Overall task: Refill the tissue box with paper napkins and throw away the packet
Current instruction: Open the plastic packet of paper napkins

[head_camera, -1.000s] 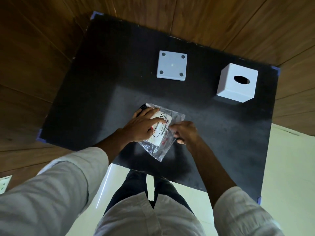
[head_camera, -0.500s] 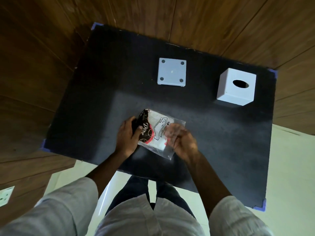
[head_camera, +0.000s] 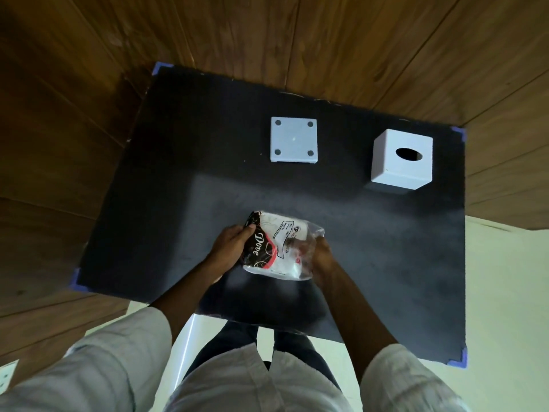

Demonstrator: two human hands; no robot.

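A clear plastic napkin packet (head_camera: 282, 245) with a dark printed end and white napkins inside is held just above the black table (head_camera: 178, 188), near its front edge. My left hand (head_camera: 230, 245) grips the dark left end. My right hand (head_camera: 319, 257) grips the clear right end, its fingers showing through the plastic. The white cube tissue box (head_camera: 401, 159) with an oval slot on top stands at the back right. Its flat white base plate (head_camera: 293, 140), with four round pads, lies apart at the back middle.
Wooden panelled walls (head_camera: 356, 40) close in the table at the back and left. Pale floor (head_camera: 505, 292) shows to the right and below the table. Blue tape (head_camera: 459, 356) marks the table corners.
The packet has been turned so that its dark printed end faces up on the left. My left hand moved from on top of it to that end, and my right hand took the clear end.
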